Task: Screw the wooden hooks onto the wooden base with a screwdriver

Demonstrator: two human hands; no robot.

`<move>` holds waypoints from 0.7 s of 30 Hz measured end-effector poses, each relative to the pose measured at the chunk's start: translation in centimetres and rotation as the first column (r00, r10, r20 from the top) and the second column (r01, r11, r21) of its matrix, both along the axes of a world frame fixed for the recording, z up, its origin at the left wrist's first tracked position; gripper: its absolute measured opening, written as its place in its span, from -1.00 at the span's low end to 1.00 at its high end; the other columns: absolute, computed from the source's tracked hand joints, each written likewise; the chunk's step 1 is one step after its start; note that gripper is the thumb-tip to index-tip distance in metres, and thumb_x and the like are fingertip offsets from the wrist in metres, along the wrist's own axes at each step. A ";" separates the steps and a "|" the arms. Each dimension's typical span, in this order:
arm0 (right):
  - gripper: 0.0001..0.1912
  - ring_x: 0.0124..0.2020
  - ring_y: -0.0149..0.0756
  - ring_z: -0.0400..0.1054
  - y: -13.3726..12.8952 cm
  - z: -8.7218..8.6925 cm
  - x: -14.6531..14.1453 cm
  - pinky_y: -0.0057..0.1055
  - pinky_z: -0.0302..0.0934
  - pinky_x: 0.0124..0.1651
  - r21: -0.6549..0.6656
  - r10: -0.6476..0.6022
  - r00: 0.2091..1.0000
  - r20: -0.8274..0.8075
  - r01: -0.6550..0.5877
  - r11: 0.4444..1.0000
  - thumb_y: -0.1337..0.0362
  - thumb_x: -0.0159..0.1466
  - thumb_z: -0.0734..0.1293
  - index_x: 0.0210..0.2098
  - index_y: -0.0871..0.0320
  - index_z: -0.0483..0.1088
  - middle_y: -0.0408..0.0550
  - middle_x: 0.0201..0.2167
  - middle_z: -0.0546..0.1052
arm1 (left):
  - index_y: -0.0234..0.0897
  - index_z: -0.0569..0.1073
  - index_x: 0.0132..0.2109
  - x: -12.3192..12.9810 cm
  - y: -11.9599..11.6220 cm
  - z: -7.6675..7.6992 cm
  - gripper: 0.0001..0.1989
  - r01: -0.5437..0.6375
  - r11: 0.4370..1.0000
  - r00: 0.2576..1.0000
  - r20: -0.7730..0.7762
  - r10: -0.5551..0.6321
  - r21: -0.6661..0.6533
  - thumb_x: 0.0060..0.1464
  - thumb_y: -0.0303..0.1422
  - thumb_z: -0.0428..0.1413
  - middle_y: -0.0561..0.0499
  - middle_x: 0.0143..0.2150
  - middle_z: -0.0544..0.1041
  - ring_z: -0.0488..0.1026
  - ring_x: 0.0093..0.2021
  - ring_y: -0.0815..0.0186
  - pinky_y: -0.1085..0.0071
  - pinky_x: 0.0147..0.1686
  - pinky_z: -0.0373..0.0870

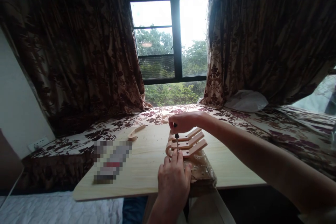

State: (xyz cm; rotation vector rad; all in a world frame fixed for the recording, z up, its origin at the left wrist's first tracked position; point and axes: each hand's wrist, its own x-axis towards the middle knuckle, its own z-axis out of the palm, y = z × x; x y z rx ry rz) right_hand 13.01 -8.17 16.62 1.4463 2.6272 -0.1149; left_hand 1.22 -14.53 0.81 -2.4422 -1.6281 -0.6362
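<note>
Several bent wooden hooks (200, 146), pale and with dark holes, sit side by side near the middle of the table. From above, my right hand (185, 120) is closed around the dark handle of a screwdriver (177, 141), which stands upright with its shaft pointing down at the hooks. My left hand (173, 176) is at the near side, its fingertips pressed together on the nearest hook by the screwdriver's tip. The tip itself and any screw under it are hidden by those fingers. Beneath the hooks lies a worn, brown, tape-covered block (203, 171).
A single curved wooden hook (135, 133) lies at the table's far left. Closer in is a blurred-out flat object (112, 164). The light wooden table (139, 182) has a rounded left corner. Behind it are a patterned cloth (86, 136), a white bag (246, 100) and a window.
</note>
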 end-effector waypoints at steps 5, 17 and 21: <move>-0.72 -0.20 -0.25 0.35 -0.6 0.3 0.0 -0.20 0.29 -0.19 -0.030 0.057 0.998 0.001 -0.057 0.998 0.21 0.28 0.25 -0.06 0.21 0.32 0.00 -0.12 0.40 | -0.28 0.23 0.17 -0.1 -0.1 -0.3 -0.55 -0.005 1.000 1.000 -0.008 0.005 0.008 0.16 -0.26 -0.11 -0.04 0.20 0.28 0.30 -0.01 0.10 0.17 -0.11 0.29; -0.70 -0.21 -0.26 0.35 0.4 0.1 0.0 -0.21 0.30 -0.21 -0.021 0.024 1.000 -0.016 -0.024 0.999 0.20 0.29 0.24 -0.04 0.21 0.30 0.01 -0.11 0.40 | -0.26 0.24 0.16 -0.1 0.1 -0.4 -0.56 -0.017 1.000 0.999 -0.035 0.017 0.021 0.16 -0.26 -0.11 -0.03 0.17 0.31 0.34 -0.06 0.13 0.21 -0.16 0.31; -0.71 -0.20 -0.25 0.35 0.1 0.3 0.1 -0.21 0.29 -0.20 -0.033 0.063 0.997 -0.036 -0.064 0.997 0.21 0.29 0.24 -0.04 0.21 0.31 0.01 -0.11 0.40 | -0.28 0.23 0.17 -0.1 0.0 -0.3 -0.55 -0.012 1.000 0.999 -0.042 0.012 0.013 0.17 -0.26 -0.12 -0.04 0.18 0.30 0.33 -0.05 0.12 0.19 -0.15 0.30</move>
